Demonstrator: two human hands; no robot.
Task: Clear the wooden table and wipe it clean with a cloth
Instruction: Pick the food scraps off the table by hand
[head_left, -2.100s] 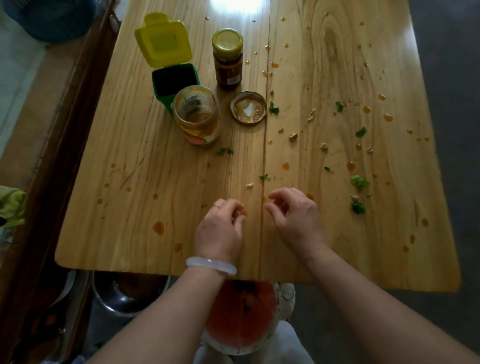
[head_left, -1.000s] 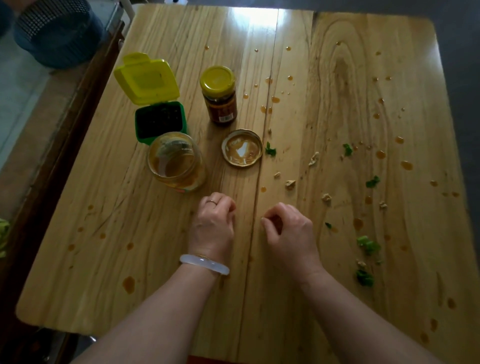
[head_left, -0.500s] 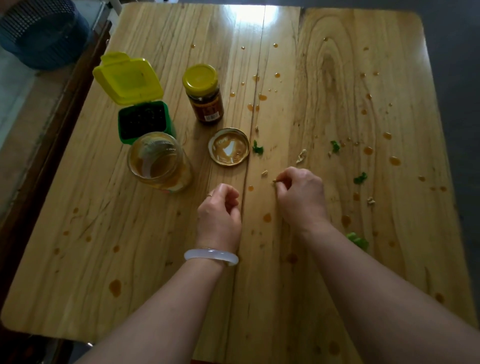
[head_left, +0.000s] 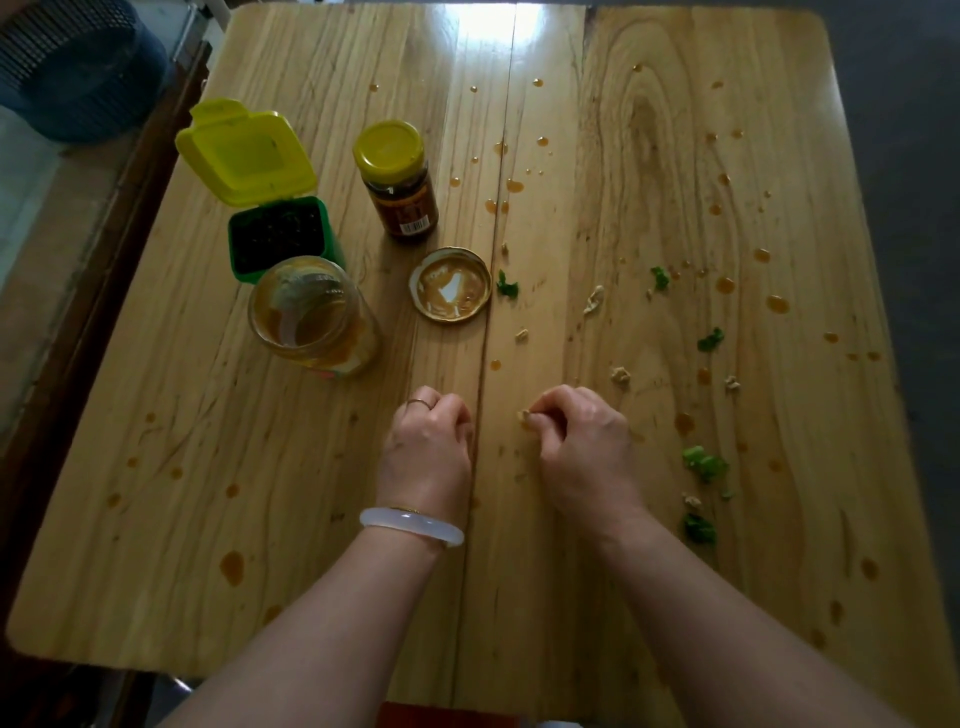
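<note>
Both hands are rested near the middle of the wooden table (head_left: 675, 130): a pale food crumb (head_left: 523, 415) is pinched by the right hand (head_left: 584, 441), while the left hand (head_left: 426, 441) is curled into a fist with nothing visibly held. Brown sauce drops (head_left: 777, 304) and green vegetable bits (head_left: 704, 462) are scattered across the right side, and an open glass jar (head_left: 311, 317) is set well left.

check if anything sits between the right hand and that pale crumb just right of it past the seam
Nothing visible does. The right hand already pinches one scrap, and the bare table lies open from its knuckles to the pale crumb. The jars and loose lid stand off to the left.
</note>
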